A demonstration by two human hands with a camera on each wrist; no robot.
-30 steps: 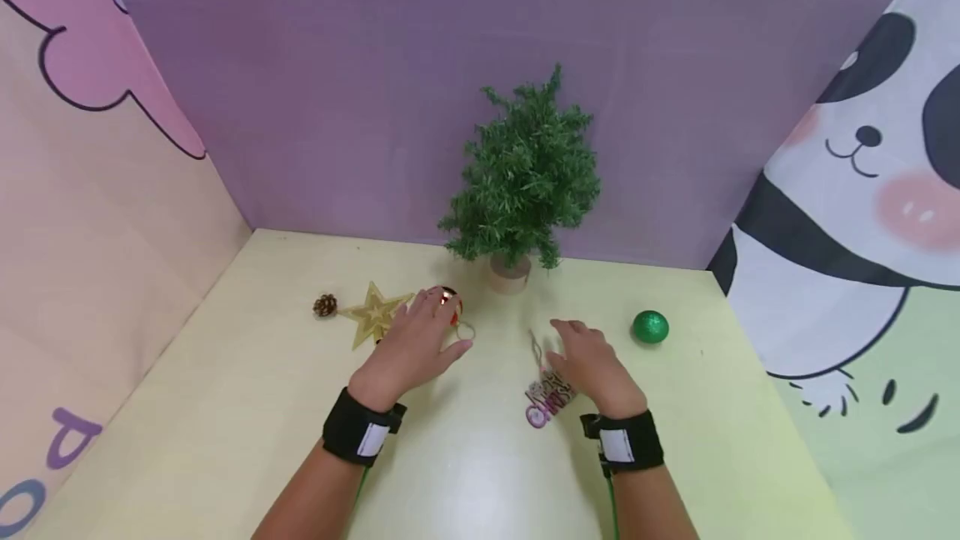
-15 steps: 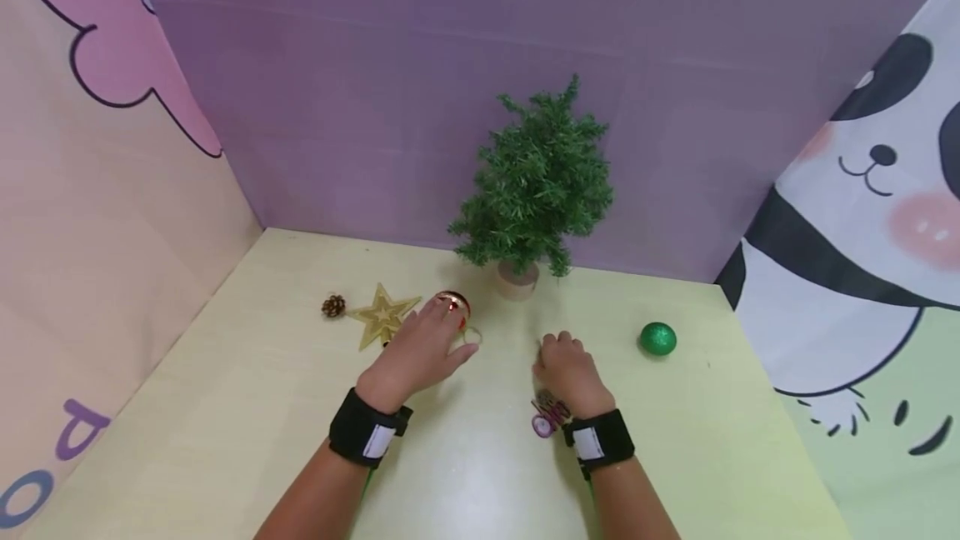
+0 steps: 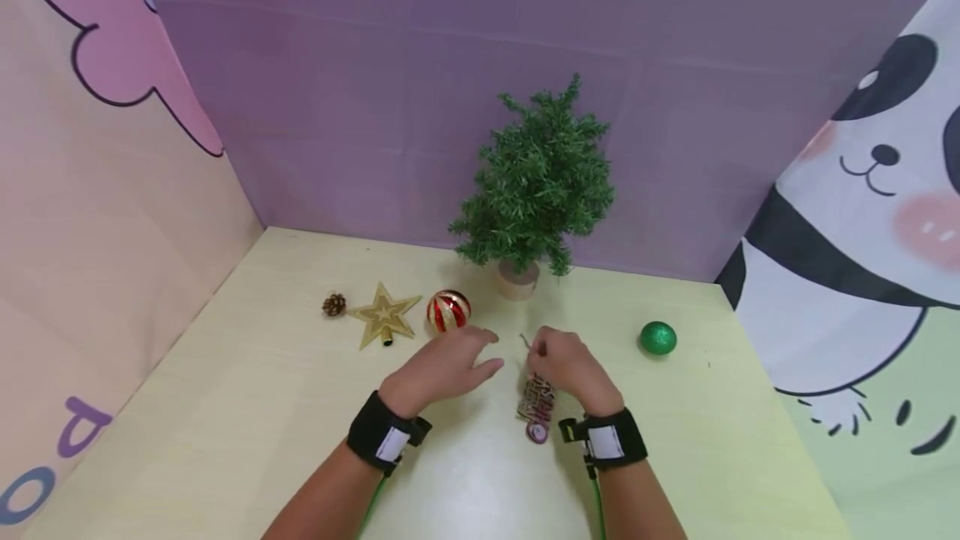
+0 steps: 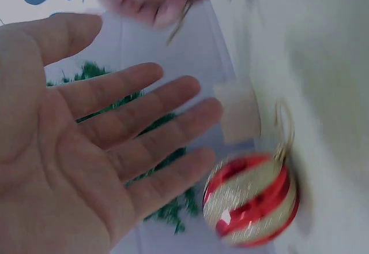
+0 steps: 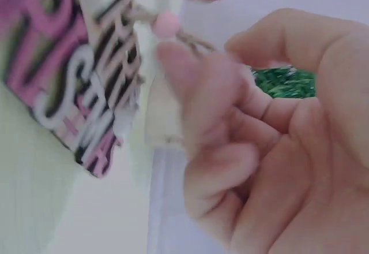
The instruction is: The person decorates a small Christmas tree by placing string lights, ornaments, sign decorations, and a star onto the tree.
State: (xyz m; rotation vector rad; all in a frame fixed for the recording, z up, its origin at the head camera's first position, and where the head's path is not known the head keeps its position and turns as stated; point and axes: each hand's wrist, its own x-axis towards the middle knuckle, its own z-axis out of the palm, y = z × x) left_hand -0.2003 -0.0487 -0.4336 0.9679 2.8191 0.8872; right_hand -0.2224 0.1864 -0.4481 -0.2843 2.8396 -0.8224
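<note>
My right hand (image 3: 572, 367) pinches the cord of a Merry Christmas letter sign ornament (image 3: 536, 408) between thumb and curled fingers. In the right wrist view, the sign's pink and white letters (image 5: 55, 46) hang from that cord below a pink bead (image 5: 168, 24). My left hand (image 3: 442, 363) is held out with straight, spread fingers, facing the right hand and holding nothing. Just beyond it lies a red and gold striped Christmas ball (image 3: 449, 310), whose gold hanging loop (image 4: 283, 121) shows in the left wrist view.
A small artificial Christmas tree (image 3: 536, 177) on a round wooden base (image 3: 517, 282) stands at the table's back. To the left lie a gold star topper (image 3: 382, 312) and a pine cone (image 3: 334, 305). A green glitter ball (image 3: 657, 338) sits at right on the table (image 3: 465, 482).
My right hand has closed on the sign's cord and turned, with the sign now shifted slightly left. My left hand has drawn back from the striped ball, toward the right hand.
</note>
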